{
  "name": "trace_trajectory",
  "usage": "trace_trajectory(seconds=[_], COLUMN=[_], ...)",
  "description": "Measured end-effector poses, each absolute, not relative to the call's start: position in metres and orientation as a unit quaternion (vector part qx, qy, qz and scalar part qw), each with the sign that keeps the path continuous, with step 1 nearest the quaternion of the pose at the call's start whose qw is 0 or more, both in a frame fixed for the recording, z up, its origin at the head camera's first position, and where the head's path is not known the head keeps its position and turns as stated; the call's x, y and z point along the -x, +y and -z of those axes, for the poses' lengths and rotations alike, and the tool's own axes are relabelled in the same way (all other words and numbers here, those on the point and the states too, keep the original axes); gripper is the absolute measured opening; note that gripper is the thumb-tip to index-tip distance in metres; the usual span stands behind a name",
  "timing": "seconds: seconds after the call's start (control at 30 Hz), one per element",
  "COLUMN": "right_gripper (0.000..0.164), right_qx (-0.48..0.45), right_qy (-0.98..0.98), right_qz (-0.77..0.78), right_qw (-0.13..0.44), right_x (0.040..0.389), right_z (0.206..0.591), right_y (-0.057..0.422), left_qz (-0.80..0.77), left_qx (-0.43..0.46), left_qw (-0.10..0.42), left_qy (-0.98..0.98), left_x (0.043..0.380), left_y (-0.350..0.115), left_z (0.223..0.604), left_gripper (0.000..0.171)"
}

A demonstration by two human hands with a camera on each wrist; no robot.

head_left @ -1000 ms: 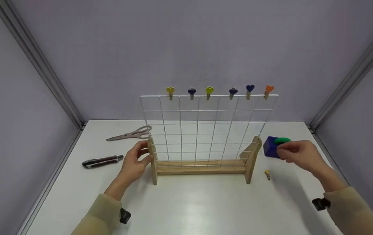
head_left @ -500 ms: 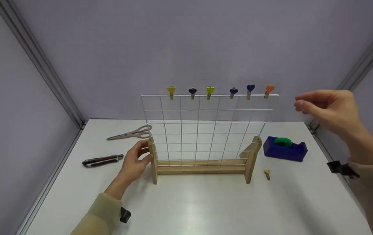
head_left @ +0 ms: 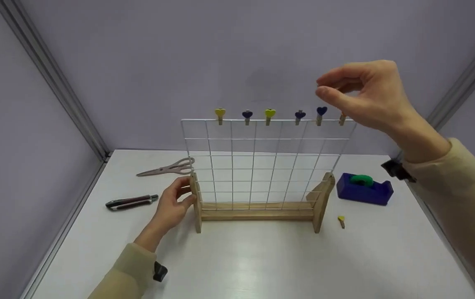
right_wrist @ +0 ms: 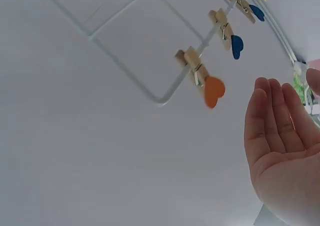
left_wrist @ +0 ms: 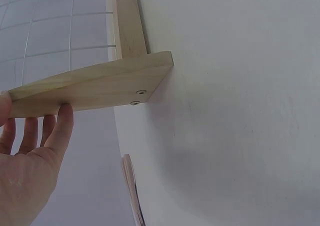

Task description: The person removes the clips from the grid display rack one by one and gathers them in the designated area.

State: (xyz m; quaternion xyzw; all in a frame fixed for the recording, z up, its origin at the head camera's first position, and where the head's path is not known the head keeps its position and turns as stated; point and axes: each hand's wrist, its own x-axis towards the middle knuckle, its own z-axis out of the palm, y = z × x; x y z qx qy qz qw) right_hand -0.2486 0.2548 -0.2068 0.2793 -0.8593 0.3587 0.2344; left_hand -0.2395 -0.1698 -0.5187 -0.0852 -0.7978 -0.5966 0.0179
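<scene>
A white wire grid panel (head_left: 254,155) stands upright in a wooden stand (head_left: 258,215). Along its top wire sit several small clothespins with hearts: yellow (head_left: 220,116), dark blue (head_left: 321,115) and, at the right end, orange (right_wrist: 214,92). My left hand (head_left: 173,205) holds the stand's left wooden side piece (left_wrist: 90,86), fingertips against its outer face. Raised above the grid's right end, my right hand (head_left: 374,95) has its fingers stretched and the thumb apart, with nothing between them. In the head view it partly hides the orange clothespin.
A loose yellow clothespin (head_left: 341,222) lies on the white table (head_left: 241,265) to the right of the stand. Behind it is a blue tape dispenser (head_left: 364,193) with a green roll. Scissors (head_left: 167,169) and a dark pen-like tool (head_left: 131,202) lie on the left.
My right hand has risen from beside the tape dispenser, out to the right, then left over the grid's top right corner. The left hand stays on the stand.
</scene>
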Motion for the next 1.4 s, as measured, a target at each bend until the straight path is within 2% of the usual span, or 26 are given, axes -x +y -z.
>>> trace_trajectory(seconds=[0.2,0.43,0.6,0.8,1.4], right_gripper=[0.016,0.023,0.024,0.016,0.011], right_qx=[-0.348,-0.378,-0.394,-0.396,-0.389], right_qy=[-0.856,-0.862,-0.864,-0.864,-0.869], right_qz=[-0.34,-0.322,-0.299,-0.306,-0.3], right_qw=[0.172,0.1,0.09,0.059,0.055], right_x=[0.262,0.277,0.287,0.29,0.286], right_z=[0.194,0.206,0.212,0.213,0.22], right_y=[0.204,0.152,0.126,0.106,0.096], left_qz=[0.591,0.597,0.591,0.588,0.585], left_qx=[0.081,0.087,0.085,0.085,0.089], left_qw=[0.013,0.01,0.006,0.006,0.016], left_qy=[-0.803,-0.797,-0.802,-0.804,-0.806], left_x=[0.24,0.241,0.239,0.238,0.237], left_y=[-0.172,-0.176,-0.175,-0.176,-0.177], left_z=[0.517,0.519,0.519,0.52,0.519], left_gripper=[0.048,0.048,0.048,0.048,0.048])
